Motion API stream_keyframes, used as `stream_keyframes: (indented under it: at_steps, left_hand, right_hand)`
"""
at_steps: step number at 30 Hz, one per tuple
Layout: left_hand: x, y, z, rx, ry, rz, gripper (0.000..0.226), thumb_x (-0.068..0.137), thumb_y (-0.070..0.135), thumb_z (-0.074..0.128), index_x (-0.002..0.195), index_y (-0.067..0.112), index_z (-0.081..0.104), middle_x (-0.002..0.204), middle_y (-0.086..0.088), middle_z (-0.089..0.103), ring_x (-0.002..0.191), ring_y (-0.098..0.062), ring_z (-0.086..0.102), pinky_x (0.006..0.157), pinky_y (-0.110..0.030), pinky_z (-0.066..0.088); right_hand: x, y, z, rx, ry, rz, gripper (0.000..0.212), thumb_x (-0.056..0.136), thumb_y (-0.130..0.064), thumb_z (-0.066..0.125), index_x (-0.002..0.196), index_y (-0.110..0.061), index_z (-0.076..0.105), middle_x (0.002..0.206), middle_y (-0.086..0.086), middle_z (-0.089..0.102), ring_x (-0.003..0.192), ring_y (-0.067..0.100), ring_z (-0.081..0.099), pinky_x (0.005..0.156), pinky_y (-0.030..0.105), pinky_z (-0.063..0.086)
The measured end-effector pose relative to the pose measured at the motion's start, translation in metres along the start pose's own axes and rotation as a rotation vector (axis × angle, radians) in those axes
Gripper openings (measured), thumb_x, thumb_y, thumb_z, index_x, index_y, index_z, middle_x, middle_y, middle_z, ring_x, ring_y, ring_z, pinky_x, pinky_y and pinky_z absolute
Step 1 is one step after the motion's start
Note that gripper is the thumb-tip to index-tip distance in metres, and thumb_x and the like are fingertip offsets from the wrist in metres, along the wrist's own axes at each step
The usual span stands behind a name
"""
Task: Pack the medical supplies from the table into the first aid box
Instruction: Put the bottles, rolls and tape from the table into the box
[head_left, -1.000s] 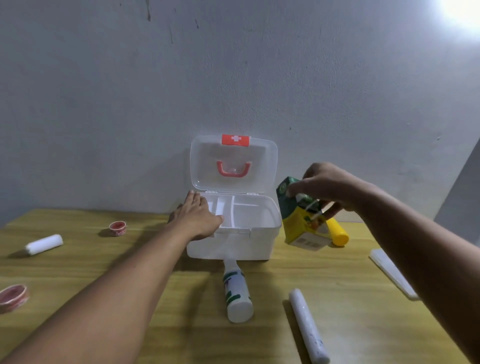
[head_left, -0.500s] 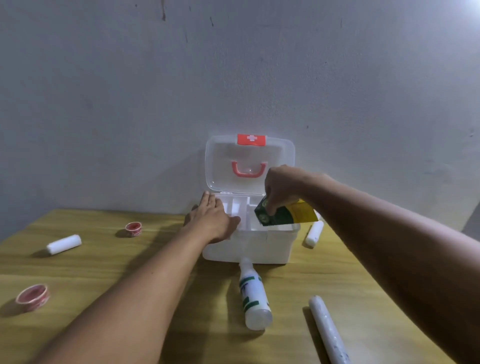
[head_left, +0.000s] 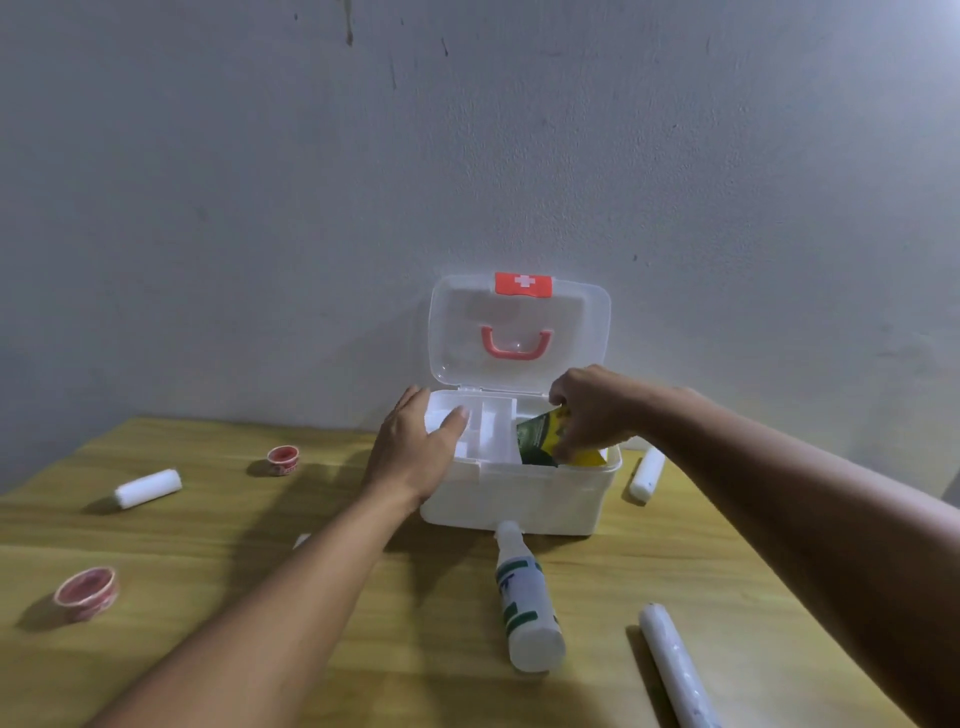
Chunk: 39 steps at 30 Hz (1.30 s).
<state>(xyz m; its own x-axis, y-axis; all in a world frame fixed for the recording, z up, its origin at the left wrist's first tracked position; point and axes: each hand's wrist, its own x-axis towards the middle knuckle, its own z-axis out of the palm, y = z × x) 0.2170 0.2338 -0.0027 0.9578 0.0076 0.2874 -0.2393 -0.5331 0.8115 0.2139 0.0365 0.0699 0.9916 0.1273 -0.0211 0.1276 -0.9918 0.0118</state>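
— Two hands at the first aid box (head_left: 511, 499); what is each doing?
— The left hand (head_left: 415, 457) lies flat, fingers spread, over the box's left rim and divided tray (head_left: 485, 434). The right hand (head_left: 592, 410) pinches a green and yellow carton (head_left: 537, 439), tilted, partly down inside the right compartment.
— The lid (head_left: 519, 332)?
— Upright and open against the wall.
— What is on the surface (head_left: 363, 649)?
— A white bottle (head_left: 527, 605) on its side, cap touching the box front. A long white roll (head_left: 675, 670) near right, a short white roll (head_left: 647, 473) just beside the box's right side, another (head_left: 148, 487) far left, plus two red-rimmed tape rolls (head_left: 85, 592) (head_left: 283, 460).
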Motion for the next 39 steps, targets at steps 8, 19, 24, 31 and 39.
stream_keyframes:
  at_steps: [8,19,24,31,39]
  left_hand:
    - [-0.018,-0.016,-0.005,-0.152,-0.083,-0.033,0.080,0.084,0.056,0.060,0.151,0.028,0.027,0.157,0.003,0.033,0.143,-0.020,0.032,0.108,-0.032,0.030]
    - [-0.018,-0.021,-0.001,-0.121,-0.108,-0.053,0.079,0.084,0.059,0.056,0.151,0.032,0.022,0.154,-0.003,0.037,0.138,-0.026,0.039,0.098,-0.029,0.033]
    - [-0.018,-0.020,-0.001,-0.120,-0.116,-0.053,0.079,0.084,0.058,0.056,0.151,0.032,0.022,0.153,-0.005,0.039,0.137,-0.027,0.041,0.098,-0.030,0.034]
    - [-0.020,-0.012,-0.005,-0.064,-0.126,-0.061,0.079,0.085,0.058,0.055,0.151,0.030,0.022,0.156,-0.003,0.034,0.140,-0.026,0.036,0.104,-0.034,0.034]
    - [-0.022,0.029,0.020,0.393,0.098,0.402,0.087,0.072,0.069,0.032,0.128,0.007,0.055,0.139,-0.011,0.055,0.139,-0.028,0.040,0.112,-0.044,0.031]
  right_hand:
    - [0.011,0.000,0.031,0.073,0.041,-0.014,0.045,0.076,-0.027,0.077,0.117,-0.013,0.064,0.108,0.008,0.068,0.096,0.025,0.063,0.086,0.039,0.056]
    - [0.025,-0.010,0.041,0.238,0.038,0.235,0.016,0.071,-0.011,0.075,0.080,0.000,0.066,0.074,0.011,0.061,0.068,0.025,0.056,0.053,0.026,0.043]
    - [0.034,-0.013,0.046,0.309,0.011,0.251,0.038,0.065,-0.014,0.078,0.100,-0.001,0.071,0.088,0.013,0.075,0.078,0.028,0.072,0.073,0.035,0.060]
    - [0.023,-0.001,0.036,0.491,0.066,0.253,0.033,0.078,0.002,0.066,0.110,0.007,0.064,0.101,0.024,0.071,0.091,0.035,0.071,0.082,0.047,0.059]
    - [-0.034,0.079,0.005,0.631,0.391,0.348,0.015,0.078,0.001,0.064,0.091,-0.001,0.070,0.084,0.023,0.074,0.079,0.038,0.073,0.067,0.048,0.062]
